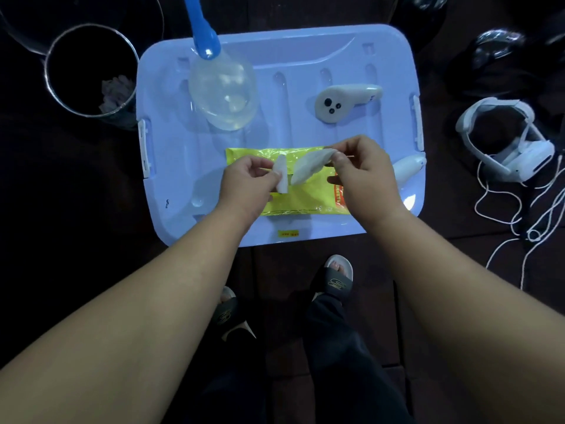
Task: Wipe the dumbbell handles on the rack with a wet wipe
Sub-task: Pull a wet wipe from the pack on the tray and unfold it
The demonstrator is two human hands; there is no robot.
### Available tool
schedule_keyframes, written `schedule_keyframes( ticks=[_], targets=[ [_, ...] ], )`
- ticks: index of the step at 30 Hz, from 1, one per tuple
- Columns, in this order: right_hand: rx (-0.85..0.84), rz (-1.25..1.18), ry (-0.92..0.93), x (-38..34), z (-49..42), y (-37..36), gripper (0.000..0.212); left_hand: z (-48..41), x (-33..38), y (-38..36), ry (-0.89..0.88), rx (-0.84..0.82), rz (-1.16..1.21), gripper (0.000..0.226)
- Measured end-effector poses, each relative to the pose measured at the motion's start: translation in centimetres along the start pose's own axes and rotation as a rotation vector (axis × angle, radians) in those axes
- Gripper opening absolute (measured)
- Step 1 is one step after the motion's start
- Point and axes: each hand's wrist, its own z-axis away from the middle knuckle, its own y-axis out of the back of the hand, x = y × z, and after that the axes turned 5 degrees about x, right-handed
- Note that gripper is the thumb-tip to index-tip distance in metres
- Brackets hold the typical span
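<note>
Pinching a wet wipe [308,166] between fingers of left hand [244,182] and right hand [363,175] over the box lid's [305,56] front edge; handle wiping apparently not yet begun.

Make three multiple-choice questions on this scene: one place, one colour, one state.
1. Where does the wipe pack lie? A on the blue lid B in a drawer C on a chair
2. What colour is the scoop handle? A red B blue C green
3. What are the left hand and right hand doing? A hanging idle B pinching a white wipe C pressing the lid
Answers: 1 A, it lies flat on the lid. 2 B, it is bright blue. 3 B, each pinches the wipe.
</note>
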Motion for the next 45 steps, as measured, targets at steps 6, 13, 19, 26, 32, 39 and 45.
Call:
schedule_keyframes(
  ticks=[6,13,19,26,32,39,45],
  targets=[
    [0.057,-0.122,0.037,-1.3,1.5,1.3,0.015,-0.4,0.6,-3.0,0.061,-0.135,-0.084,0.034],
    [0.179,-0.345,0.062,-2.5,2.4,2.2,0.014,0.1,-0.6,-2.8,0.046,-0.156,-0.184,0.019],
    [0.092,-0.238,0.008,-2.1,2.7,0.7,0.012,2.5,1.3,-1.5,0.254,-0.289,0.306,0.035],
    [0.087,-0.04,0.017,-0.3,1.6,-1.7,0.005,2.5,2.4,1.0,0.246,-0.246,0.36,0.024],
    [-0.225,0.477,-0.09,4.1,-1.6,-4.2,0.029,2.8,1.3,4.9,0.162,-0.195,0.198,0.022],
    [-0.391,0.072,-0.231,-3.9,1.5,-1.5,0.026,6.9,4.0,8.3,0.059,-0.134,0.186,0.026],
    [-0.72,-0.162,-0.213,-15.6,8.0,0.6,0.042,14.1,11.7,12.6,-0.075,-0.09,0.065,0.034]
  ],
)
